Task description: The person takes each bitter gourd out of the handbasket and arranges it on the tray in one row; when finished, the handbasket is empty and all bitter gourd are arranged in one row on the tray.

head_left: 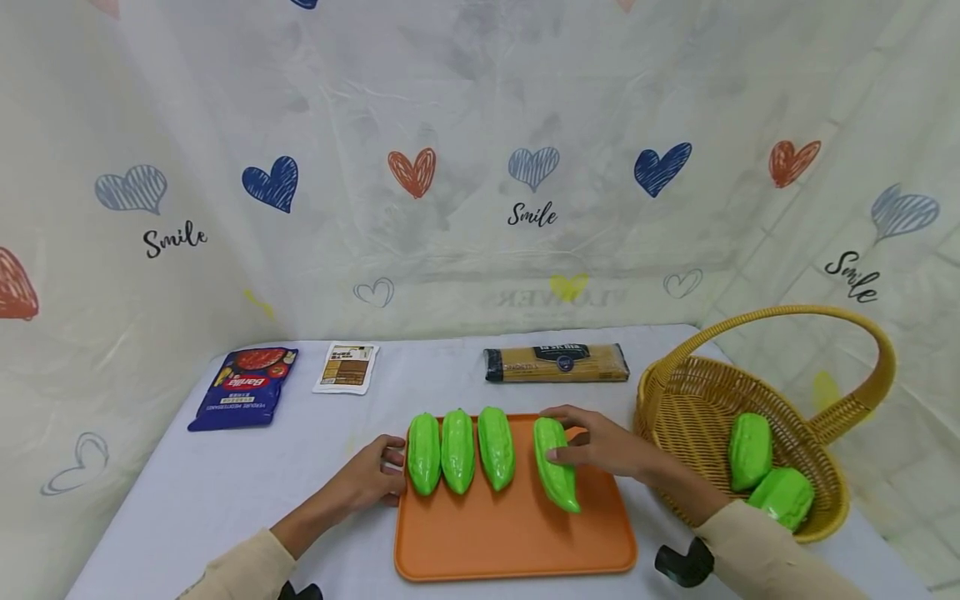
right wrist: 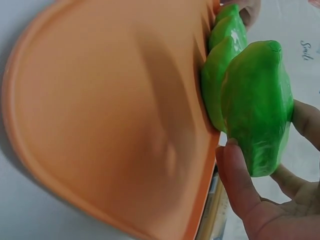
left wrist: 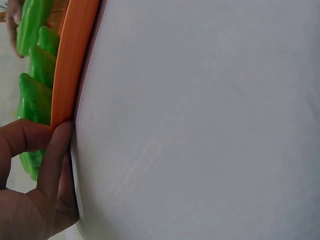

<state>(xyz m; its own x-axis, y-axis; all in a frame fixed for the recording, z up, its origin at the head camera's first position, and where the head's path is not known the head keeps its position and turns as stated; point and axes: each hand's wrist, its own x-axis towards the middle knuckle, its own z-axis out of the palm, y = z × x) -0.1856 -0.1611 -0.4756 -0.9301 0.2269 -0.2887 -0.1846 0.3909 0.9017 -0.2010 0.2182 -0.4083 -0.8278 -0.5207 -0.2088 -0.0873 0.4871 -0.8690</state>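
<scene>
Over the right-hand part of an orange tray (head_left: 510, 546), a green gourd (head_left: 553, 467) is being held clear of the surface by a right hand (head_left: 600, 446), thumb and fingers being spread to its width and pressed to opposite sides. Its body is being tilted, with the near end being angled slightly rightward, and a shadow is being cast on the tray beneath. To the left of that grip, three matching gourds (head_left: 458, 452) are being displayed side by side in a row on the tray, lengthwise to the person. Just beyond the row's left end, the tray's rim is being pinched by a left hand (head_left: 373, 473) in a narrow grip, the thumb being placed inside the edge and fingers outside. To the right of the right hand's grip, two more green gourds (head_left: 750, 452) are being contained in a wicker basket (head_left: 690, 408), with the forearm being extended past its near left side. Beyond the right grip, a long tan packet (head_left: 555, 367) is being seen on the white tablecloth (head_left: 255, 483); beyond the left grip and further left, a white-and-brown sachet (head_left: 347, 369) and a blue Barilla bag (head_left: 246, 389) are being shown.
</scene>
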